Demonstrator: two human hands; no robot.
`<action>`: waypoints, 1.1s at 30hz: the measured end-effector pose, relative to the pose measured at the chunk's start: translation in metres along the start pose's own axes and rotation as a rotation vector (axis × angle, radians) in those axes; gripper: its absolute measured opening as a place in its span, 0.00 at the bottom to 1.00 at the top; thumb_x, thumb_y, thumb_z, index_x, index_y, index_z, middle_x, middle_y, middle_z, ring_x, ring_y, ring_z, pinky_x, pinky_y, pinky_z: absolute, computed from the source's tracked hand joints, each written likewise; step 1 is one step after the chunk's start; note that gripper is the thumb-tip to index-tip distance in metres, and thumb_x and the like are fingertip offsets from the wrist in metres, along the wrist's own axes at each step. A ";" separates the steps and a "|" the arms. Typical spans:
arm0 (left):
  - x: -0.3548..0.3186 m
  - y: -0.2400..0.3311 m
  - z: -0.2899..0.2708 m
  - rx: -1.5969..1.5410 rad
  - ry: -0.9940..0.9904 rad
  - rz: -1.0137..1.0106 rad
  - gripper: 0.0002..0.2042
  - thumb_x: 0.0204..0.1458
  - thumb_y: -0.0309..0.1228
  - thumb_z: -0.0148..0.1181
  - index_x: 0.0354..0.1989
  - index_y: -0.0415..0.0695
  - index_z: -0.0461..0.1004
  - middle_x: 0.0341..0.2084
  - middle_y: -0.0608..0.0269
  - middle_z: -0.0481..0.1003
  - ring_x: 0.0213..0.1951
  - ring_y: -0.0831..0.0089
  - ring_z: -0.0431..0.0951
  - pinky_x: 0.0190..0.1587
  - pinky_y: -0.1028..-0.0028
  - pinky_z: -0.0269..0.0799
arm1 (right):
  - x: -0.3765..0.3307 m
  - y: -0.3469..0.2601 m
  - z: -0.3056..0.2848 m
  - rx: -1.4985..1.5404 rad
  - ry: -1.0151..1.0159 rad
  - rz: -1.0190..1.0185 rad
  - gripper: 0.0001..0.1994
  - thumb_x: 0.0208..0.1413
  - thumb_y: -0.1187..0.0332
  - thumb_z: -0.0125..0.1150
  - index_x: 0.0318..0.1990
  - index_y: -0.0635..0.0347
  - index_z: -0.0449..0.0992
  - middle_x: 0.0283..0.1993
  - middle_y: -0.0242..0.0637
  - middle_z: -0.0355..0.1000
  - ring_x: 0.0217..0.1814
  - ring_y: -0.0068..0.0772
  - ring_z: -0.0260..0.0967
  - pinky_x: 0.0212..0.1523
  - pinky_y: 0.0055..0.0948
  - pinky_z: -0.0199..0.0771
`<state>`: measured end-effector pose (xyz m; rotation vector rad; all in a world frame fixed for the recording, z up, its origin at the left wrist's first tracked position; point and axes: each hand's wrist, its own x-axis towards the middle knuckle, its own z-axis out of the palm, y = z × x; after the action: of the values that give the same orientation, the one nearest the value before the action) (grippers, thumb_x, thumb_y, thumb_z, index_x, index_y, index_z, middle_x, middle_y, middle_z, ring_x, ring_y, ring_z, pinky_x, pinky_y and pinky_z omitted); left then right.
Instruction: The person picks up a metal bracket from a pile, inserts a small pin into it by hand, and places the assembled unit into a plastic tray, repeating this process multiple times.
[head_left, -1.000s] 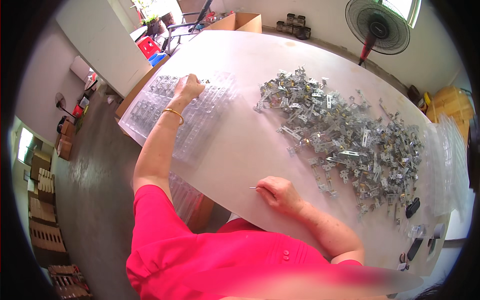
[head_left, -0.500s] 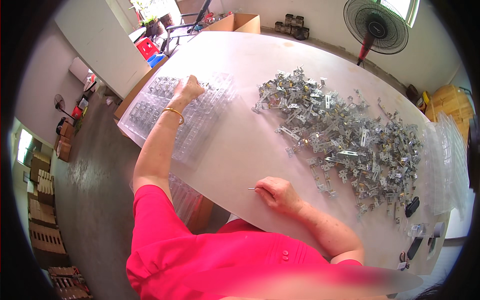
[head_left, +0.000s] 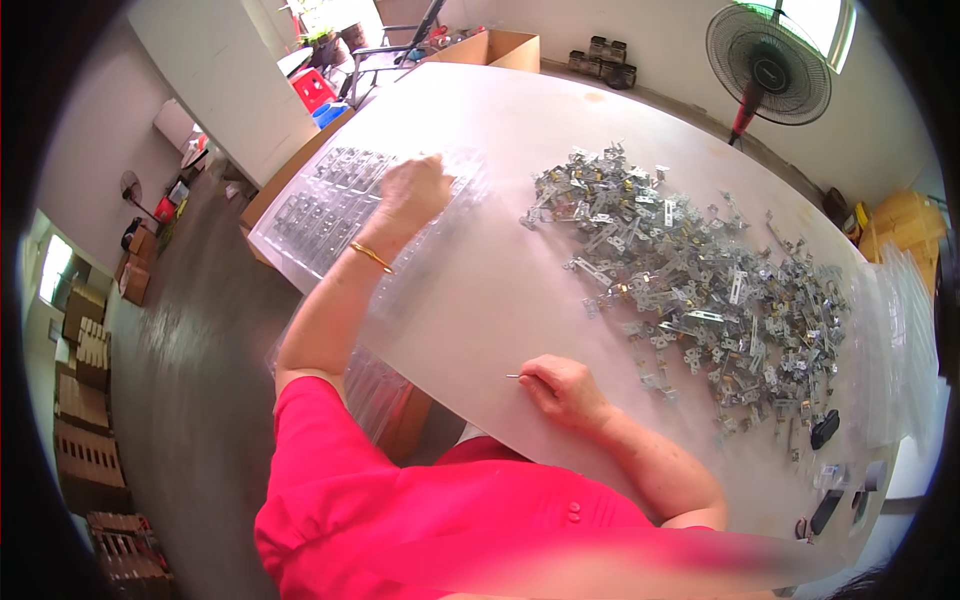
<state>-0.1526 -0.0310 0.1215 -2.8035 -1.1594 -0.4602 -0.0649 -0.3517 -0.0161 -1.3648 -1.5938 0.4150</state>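
Note:
My left hand (head_left: 416, 190), with a gold bracelet above its wrist, reaches over a clear plastic tray (head_left: 268, 238) at the far left of the table. Small metal fittings (head_left: 328, 215) sit in rows in the tray's compartments. Motion smears this hand and its fingers are largely hidden, so I cannot tell whether it holds anything. Close to the table's front edge, my right hand (head_left: 566, 390) is closed in a pinch on a thin metal pin (head_left: 514, 376), whose tip sticks out to the left. A large loose heap of metal fittings (head_left: 690, 290) spreads across the table's right side.
Clear plastic trays (head_left: 890, 350) stand at the table's right edge, near a black object (head_left: 825, 430). More clear plastic trays (head_left: 372, 385) lie below the table's left edge. Behind the table are an open cardboard box (head_left: 515, 50), a folding chair (head_left: 400, 48) and a fan (head_left: 768, 70).
My left hand has moved slightly right over the tray and is now blurred. My right hand keeps its pinch on the pin. The whole view has shifted a little.

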 end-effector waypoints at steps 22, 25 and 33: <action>-0.111 0.116 0.107 -1.190 -0.400 -0.091 0.23 0.60 0.46 0.61 0.23 0.38 0.77 0.17 0.69 0.71 0.24 0.83 0.66 0.26 0.72 0.64 | -0.004 -0.002 -0.011 0.532 0.108 0.473 0.05 0.72 0.70 0.51 0.44 0.60 0.71 0.26 0.28 0.70 0.28 0.18 0.66 0.32 0.20 0.68; -0.112 0.115 0.117 -1.213 -0.370 -0.053 0.22 0.60 0.46 0.61 0.23 0.38 0.76 0.17 0.70 0.71 0.23 0.84 0.65 0.25 0.72 0.63 | -0.002 -0.001 -0.011 0.525 0.090 0.470 0.05 0.72 0.69 0.51 0.46 0.60 0.71 0.27 0.28 0.70 0.29 0.17 0.66 0.32 0.20 0.68; -0.113 0.111 0.113 -1.287 -0.328 -0.068 0.22 0.60 0.44 0.61 0.22 0.38 0.75 0.16 0.71 0.70 0.23 0.84 0.65 0.25 0.72 0.62 | 0.001 -0.001 -0.013 0.599 0.079 0.519 0.07 0.72 0.69 0.51 0.49 0.60 0.72 0.29 0.28 0.71 0.30 0.17 0.67 0.35 0.19 0.69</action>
<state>-0.1228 -0.1668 -0.0151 -4.0305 -1.2989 -1.1030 -0.0549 -0.3554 -0.0083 -1.2752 -0.9153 1.0420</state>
